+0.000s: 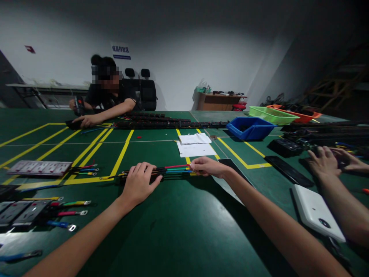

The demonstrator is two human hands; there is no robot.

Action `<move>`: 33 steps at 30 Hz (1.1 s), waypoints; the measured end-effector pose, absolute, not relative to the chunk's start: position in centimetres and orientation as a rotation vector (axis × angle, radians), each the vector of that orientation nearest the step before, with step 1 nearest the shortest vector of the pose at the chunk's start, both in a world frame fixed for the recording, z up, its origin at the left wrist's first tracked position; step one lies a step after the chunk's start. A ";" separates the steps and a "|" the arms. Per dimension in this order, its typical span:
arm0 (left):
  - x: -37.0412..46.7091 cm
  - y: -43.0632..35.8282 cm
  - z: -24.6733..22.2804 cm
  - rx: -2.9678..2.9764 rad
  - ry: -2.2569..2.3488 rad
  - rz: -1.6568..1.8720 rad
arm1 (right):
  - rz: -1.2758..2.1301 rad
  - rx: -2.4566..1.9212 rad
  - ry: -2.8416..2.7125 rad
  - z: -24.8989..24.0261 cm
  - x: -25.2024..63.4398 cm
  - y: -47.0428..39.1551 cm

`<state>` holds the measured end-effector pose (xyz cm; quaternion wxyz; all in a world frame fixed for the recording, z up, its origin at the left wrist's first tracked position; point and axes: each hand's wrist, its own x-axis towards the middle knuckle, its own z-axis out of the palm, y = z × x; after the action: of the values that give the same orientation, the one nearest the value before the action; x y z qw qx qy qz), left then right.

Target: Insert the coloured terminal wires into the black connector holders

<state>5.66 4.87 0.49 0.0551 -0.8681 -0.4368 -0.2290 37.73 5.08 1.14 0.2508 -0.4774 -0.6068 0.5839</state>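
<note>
A bundle of coloured wires [172, 170], with red, green, blue and yellow strands, lies crosswise on the green table in front of me. My left hand [140, 179] rests palm down over the bundle, its fingers curled across the wires and the thumb on the near side. Part of the bundle is hidden beneath it. Farther right, my right hand [206, 167] is closed in a pinch at the end of the red wire [175, 166]. Its fingertips cover that wire's tip. The green and blue strands run just below, close to these fingers.
Socket strips [40, 167] and lugged wires [72, 212] lie left. White papers [194, 144], a blue bin [249, 129], a black phone [288, 170] and a white device [317, 211] lie beyond or right. One co-worker [108, 92] sits opposite; another's hands [325, 161] work at right.
</note>
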 end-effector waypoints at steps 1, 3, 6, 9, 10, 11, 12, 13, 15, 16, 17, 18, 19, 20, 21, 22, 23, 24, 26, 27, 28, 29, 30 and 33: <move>5.6 4.9 0.5 -2.642 -1.327 -0.692 | 1.600 -1.286 -1.664 1.1 37.7 5.1; 5.6 4.9 0.5 -2.649 -1.331 -0.691 | 1.610 -1.267 -1.662 0.8 37.6 5.2; 5.6 4.9 0.6 -2.650 -1.338 -0.688 | 1.589 -1.249 -1.628 0.2 37.4 5.3; 5.6 4.9 0.5 -2.649 -1.339 -0.679 | 1.550 -1.233 -1.630 -0.3 37.1 5.4; 5.6 4.9 0.5 -2.647 -1.337 -0.677 | 1.536 -1.236 -1.637 -0.4 37.0 5.4; 5.6 4.9 0.5 -2.646 -1.337 -0.675 | 1.522 -1.244 -1.649 -0.4 37.0 5.4; 5.6 4.9 0.5 -2.647 -1.336 -0.673 | 1.509 -1.254 -1.663 -0.4 37.1 5.4; 5.6 4.9 0.5 -2.649 -1.335 -0.671 | 1.496 -1.269 -1.679 -0.3 37.2 5.5; 5.7 4.8 0.6 -2.651 -1.334 -0.668 | 1.477 -1.317 -1.704 0.2 37.5 5.5; 5.7 4.8 0.6 -2.650 -1.333 -0.668 | 1.475 -1.351 -1.712 0.5 37.7 5.5; 5.7 4.8 0.6 -2.647 -1.332 -0.667 | 1.477 -1.387 -1.717 0.8 38.0 5.4; 5.7 4.7 0.7 -2.644 -1.332 -0.665 | 1.486 -1.417 -1.728 1.1 38.2 5.4; 5.7 4.7 0.7 -2.641 -1.332 -0.663 | 1.509 -1.430 -1.751 1.4 38.4 5.3; 5.7 4.7 0.7 -2.641 -1.331 -0.659 | 1.541 -1.424 -1.778 1.6 38.6 5.3; 5.7 4.8 0.6 -2.642 -1.329 -0.655 | 1.578 -1.403 -1.800 1.8 38.7 5.2; 5.7 4.8 0.6 -2.641 -1.326 -0.652 | 1.613 -1.373 -1.816 1.9 38.8 5.1; 5.7 4.8 0.6 -2.639 -1.321 -0.648 | 1.642 -1.343 -1.821 2.0 38.8 5.1; 5.7 4.9 0.5 -2.634 -1.317 -0.645 | 1.667 -1.318 -1.817 2.0 38.8 5.0; 5.6 4.9 0.4 -2.620 -1.310 -0.639 | 1.702 -1.287 -1.794 1.9 38.6 5.0; 5.6 5.0 0.4 -2.615 -1.309 -0.637 | 1.717 -1.275 -1.776 1.8 38.6 5.0; 5.6 5.0 0.4 -2.614 -1.308 -0.637 | 1.729 -1.261 -1.756 1.7 38.5 5.0; 5.6 5.0 0.4 -2.617 -1.308 -0.638 | 1.737 -1.244 -1.734 1.6 38.4 5.0; 5.6 5.0 0.3 -2.622 -1.307 -0.642 | 1.740 -1.225 -1.711 1.5 38.4 5.1; 5.6 5.0 0.4 -2.631 -1.310 -0.651 | 1.748 -1.182 -1.635 1.2 38.1 5.2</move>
<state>5.57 4.98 0.37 0.0658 -0.8720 -0.4342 -0.2160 38.12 5.18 1.15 0.2339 -0.4304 -0.5956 0.6366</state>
